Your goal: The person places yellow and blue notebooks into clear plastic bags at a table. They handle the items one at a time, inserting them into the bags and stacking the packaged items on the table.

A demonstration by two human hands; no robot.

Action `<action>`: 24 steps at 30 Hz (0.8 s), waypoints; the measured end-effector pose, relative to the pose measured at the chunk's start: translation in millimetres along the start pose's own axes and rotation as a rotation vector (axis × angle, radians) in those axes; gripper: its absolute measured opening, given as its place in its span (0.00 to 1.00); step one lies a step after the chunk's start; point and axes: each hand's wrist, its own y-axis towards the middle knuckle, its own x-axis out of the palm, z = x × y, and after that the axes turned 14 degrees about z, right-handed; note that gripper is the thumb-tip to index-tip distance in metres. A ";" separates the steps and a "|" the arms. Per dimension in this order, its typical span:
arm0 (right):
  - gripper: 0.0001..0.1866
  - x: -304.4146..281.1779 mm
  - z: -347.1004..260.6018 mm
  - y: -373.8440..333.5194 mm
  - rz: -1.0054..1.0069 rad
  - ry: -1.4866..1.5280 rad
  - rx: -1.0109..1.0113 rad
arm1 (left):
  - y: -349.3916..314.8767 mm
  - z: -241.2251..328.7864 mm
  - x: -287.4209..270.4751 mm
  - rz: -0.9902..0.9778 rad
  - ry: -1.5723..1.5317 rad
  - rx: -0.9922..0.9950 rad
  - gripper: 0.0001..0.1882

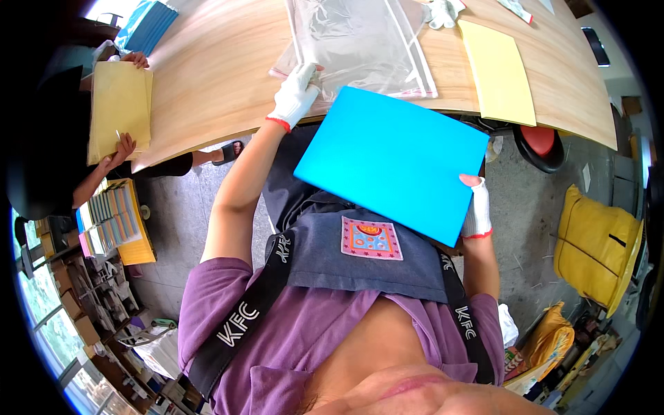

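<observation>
A flat, bright-blue rectangular sheet [394, 162] is tilted in front of my body, its far edge near the table's front edge. My right hand [477, 209], in a white glove with bare fingertips, grips its right side with the thumb on top; the other fingers are hidden beneath. Several clear plastic bags [360, 45] lie overlapping on the table. My left hand [296, 95], also in a white glove with a red cuff, reaches past the blue sheet's left corner. Its fingers are curled closed at the near left part of the bags.
On the wooden table [214, 69] lie a yellow sheet stack [499, 72], white gloves [443, 12] and a blue stack [146, 26]. At left, another person holds yellow sheets [121, 107]. A red-and-black stool [539, 146] stands under the table edge; a yellow bundle [596, 242] is at right.
</observation>
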 end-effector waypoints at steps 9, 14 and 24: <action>0.26 9.5 27.5 25.8 0.090 0.193 0.043 | -12.5 4.3 -13.9 0.166 0.268 0.347 0.16; 0.21 36.0 37.7 27.7 0.056 0.307 0.050 | -2.3 21.4 -16.3 0.159 0.159 0.363 0.19; 0.21 58.5 40.4 39.4 -0.039 0.371 0.061 | -2.1 25.5 -19.7 0.253 0.188 0.198 0.25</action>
